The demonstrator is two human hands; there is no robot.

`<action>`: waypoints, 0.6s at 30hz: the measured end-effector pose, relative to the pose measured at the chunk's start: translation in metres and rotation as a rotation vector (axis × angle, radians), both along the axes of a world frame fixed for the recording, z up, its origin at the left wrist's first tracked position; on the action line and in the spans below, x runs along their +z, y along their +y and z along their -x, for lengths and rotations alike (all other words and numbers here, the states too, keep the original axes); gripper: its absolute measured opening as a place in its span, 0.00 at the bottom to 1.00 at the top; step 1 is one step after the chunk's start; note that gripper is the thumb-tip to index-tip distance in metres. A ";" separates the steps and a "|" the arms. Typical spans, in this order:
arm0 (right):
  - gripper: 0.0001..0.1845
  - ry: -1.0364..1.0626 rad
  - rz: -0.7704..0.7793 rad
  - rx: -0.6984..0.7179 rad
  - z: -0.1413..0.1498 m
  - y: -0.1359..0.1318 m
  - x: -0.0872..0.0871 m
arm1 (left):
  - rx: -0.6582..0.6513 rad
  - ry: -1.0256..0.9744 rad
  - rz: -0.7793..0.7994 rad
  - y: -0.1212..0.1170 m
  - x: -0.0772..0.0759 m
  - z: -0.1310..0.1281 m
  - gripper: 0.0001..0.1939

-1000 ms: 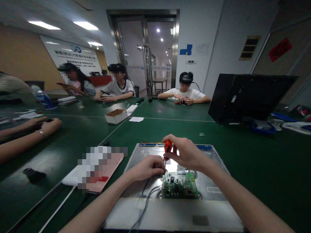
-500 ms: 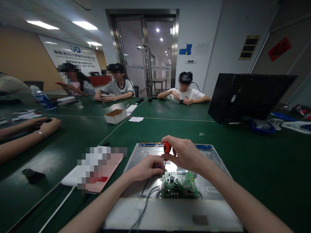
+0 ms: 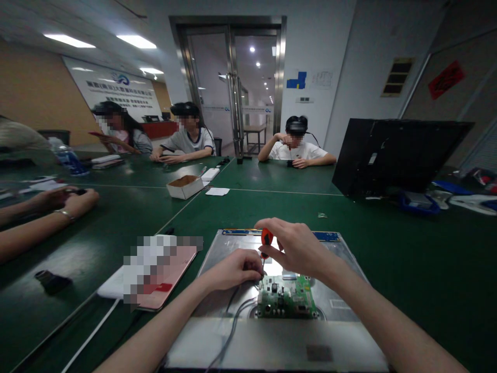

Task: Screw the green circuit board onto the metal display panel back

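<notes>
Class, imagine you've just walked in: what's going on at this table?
The person's right hand holds an orange and black screwdriver nearly upright, its tip by the upper left corner of a green circuit board. The left hand is curled close to the tip, its grip hidden. The board sits on a metal panel on the table.

The room is dim, lit from between 10 and 11 o'clock by white ceiling panels [image 3: 137, 41] that burn out to plain white. A hard glare flares on the metal panel [image 3: 279, 342] at 6 o'clock, just above the circuit board [image 3: 287, 298], and a paler sheen spreads over the green tabletop [image 3: 89, 243] at 8 o'clock. The black television [image 3: 404, 155] near 3 o'clock sinks into shadow. Wide-angle stretch and softness blur the side edges; pixel blocks cover part of the pink phone [image 3: 171, 274].
</notes>
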State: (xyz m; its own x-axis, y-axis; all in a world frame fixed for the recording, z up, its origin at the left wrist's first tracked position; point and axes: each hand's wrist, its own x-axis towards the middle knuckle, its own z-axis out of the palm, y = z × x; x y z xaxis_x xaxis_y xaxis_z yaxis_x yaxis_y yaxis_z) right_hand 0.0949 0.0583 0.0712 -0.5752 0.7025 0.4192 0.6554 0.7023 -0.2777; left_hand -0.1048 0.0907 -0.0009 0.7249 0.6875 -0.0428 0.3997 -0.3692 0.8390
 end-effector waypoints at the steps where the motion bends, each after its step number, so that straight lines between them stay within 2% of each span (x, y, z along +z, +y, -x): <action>1: 0.17 -0.020 -0.016 -0.013 0.000 0.000 0.000 | -0.002 0.005 -0.006 0.000 0.001 0.000 0.02; 4: 0.16 -0.033 -0.034 -0.017 0.000 0.000 0.001 | -0.012 0.007 -0.011 -0.001 0.001 0.000 0.03; 8: 0.22 0.044 0.005 0.067 -0.002 -0.002 0.002 | -0.007 -0.012 0.004 0.001 -0.002 0.001 0.02; 11: 0.24 0.061 0.028 0.081 -0.003 -0.003 0.002 | -0.018 -0.034 0.000 0.002 -0.002 0.001 0.02; 18: 0.19 0.020 0.013 0.029 0.000 0.000 0.002 | 0.003 -0.005 0.019 0.000 0.001 0.001 0.02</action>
